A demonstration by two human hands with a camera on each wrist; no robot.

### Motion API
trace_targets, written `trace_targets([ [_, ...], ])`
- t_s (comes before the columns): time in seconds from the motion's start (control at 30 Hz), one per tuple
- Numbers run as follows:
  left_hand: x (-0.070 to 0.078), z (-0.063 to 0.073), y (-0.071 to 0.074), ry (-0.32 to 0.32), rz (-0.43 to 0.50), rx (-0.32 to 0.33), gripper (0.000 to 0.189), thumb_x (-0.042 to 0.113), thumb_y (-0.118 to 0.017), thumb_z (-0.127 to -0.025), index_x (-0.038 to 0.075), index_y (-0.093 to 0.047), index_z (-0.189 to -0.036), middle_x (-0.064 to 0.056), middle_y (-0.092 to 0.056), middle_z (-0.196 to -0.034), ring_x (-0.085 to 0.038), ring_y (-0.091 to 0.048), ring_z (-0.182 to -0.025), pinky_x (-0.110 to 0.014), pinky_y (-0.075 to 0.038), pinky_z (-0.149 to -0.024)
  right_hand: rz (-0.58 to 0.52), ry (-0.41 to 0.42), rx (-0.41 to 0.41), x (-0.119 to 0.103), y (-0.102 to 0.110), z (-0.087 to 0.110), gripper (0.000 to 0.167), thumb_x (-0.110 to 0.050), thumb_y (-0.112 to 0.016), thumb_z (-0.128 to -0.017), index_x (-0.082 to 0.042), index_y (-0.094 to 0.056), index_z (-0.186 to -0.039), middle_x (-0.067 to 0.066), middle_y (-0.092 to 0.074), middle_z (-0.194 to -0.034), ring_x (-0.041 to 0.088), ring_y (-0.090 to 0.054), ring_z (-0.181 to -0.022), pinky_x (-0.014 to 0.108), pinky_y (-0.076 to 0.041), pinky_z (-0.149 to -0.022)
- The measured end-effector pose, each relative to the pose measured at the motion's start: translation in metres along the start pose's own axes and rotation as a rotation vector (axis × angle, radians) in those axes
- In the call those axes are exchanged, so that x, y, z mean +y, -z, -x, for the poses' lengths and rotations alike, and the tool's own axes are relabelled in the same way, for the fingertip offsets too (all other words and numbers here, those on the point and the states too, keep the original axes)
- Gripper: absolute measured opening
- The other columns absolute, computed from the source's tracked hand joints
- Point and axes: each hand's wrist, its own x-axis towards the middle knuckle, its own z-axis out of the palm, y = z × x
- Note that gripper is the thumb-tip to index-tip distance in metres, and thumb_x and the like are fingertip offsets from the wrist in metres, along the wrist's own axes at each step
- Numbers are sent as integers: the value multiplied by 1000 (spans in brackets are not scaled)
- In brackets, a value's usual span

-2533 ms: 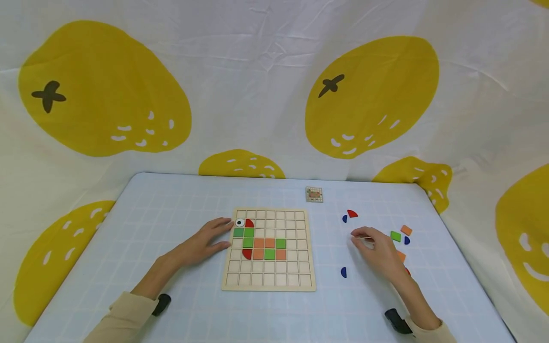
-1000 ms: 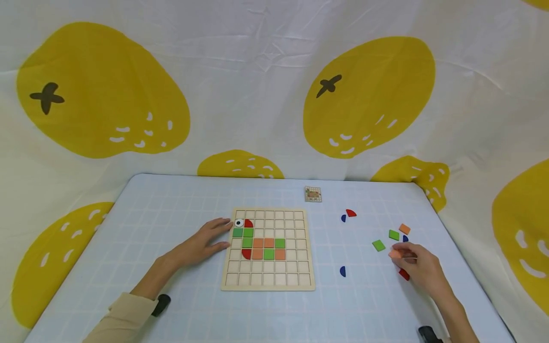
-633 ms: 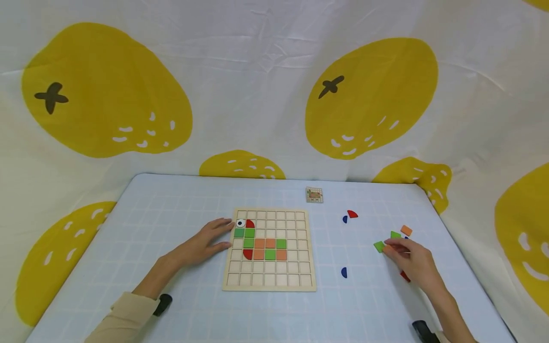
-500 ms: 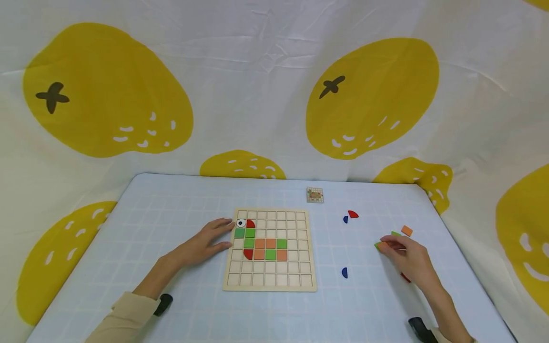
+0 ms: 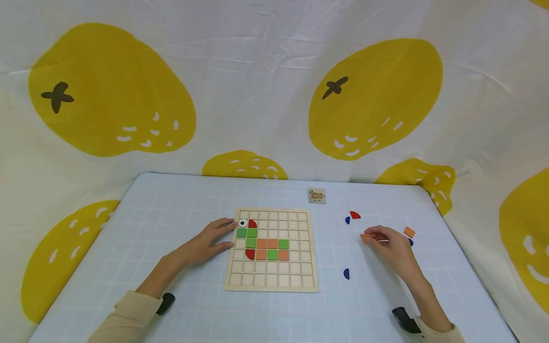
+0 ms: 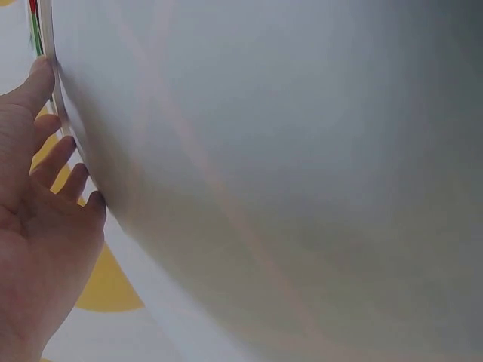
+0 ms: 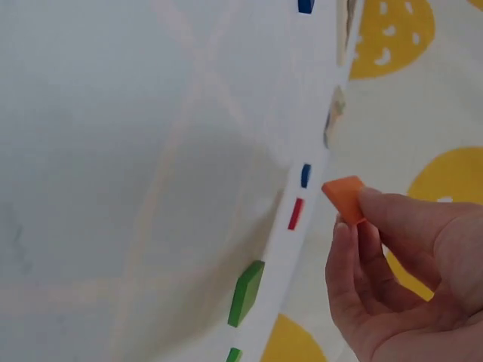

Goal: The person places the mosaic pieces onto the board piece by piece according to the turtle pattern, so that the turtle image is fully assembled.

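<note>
My right hand [image 5: 392, 250] pinches an orange square tile [image 7: 346, 197] between thumb and fingertips, above the table right of the board. Relaxed and spread, my left hand [image 5: 206, 241] lies with its fingertips at the left edge of the wooden grid board [image 5: 271, 288]. On that board, a round eye tile [image 5: 243, 223], red quarter-circle pieces [image 5: 250, 255] and green and orange squares [image 5: 272, 255] fill some cells. Under the right hand, green tiles [image 7: 246, 294] lie on the table, visible in the right wrist view but covered by the hand in the head view.
Loose on the right lie blue half-circles [image 5: 346, 274], a red quarter-circle [image 5: 355, 215] and another orange tile [image 5: 409, 232]. A small picture card [image 5: 317, 195] sits behind the board. A fruit-patterned cloth [image 5: 274, 105] hangs along the table's back.
My right hand took hold of the orange tile from the pieces at the right, then carried it left past the green tiles. My left hand stays at the board's edge.
</note>
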Motion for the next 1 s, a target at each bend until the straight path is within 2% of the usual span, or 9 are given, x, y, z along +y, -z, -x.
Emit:
trace_targets([
  [0.17,1,0,-1,3,-3,-2,62,27,-68,-101,3,-46,-154,-20,-38,-160,-44,-30,-148,-61,-29,-119,-19,4,-26,-8,-8,-5,20,-15,-79,-93,-5,-75,-110,7,-73,-98,24,-67,-90,8,-50,-76],
  [0.4,-1,0,-1,9,-5,-6,62,28,-67,-102,4,-45,-155,-19,-37,-161,-43,-29,-149,-61,-29,-119,-28,-18,-50,-23,-22,-16,20,-11,-78,-93,-4,-74,-112,9,-74,-102,26,-67,-93,10,-51,-77],
  [0.83,-1,0,0,18,10,-8,63,27,-67,-102,4,-44,-155,-19,-36,-161,-44,-27,-150,-61,-27,-119,-168,-8,-110,-49,-50,-27,17,-4,-78,-91,-2,-74,-108,10,-73,-101,24,-69,-89,9,-51,-79],
  [1.0,-1,0,0,25,9,-9,63,29,-67,-102,5,-44,-155,-19,-35,-161,-43,-27,-150,-61,-27,-120,-187,6,-135,-58,-61,-30,16,-3,-79,-90,-3,-74,-105,8,-73,-100,21,-70,-86,14,-55,-78],
])
